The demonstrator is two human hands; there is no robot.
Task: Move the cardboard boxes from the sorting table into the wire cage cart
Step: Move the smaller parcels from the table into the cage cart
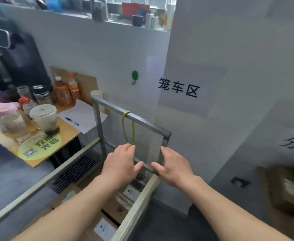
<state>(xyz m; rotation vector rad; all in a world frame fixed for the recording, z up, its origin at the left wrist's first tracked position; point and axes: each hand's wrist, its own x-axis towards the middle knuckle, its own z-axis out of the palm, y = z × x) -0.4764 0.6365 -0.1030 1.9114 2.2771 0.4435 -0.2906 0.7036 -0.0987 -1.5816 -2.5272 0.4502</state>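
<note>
Hovering over the wire cage cart [142,119], two bare hands are stretched forward side by side, palms down, thumbs turned toward each other. The left hand [120,164] and right hand [174,167] both have loose, nearly straight fingers that grasp nothing; whether they touch the cart's rail cannot be told. Inside the cart, below the forearms, lie at least two cardboard boxes [110,210], each with a white label. One yellow cord [124,126] hangs from the cart's top bar. Left of the cart, a counter [68,129] carries two orange bottles [61,91].
</note>
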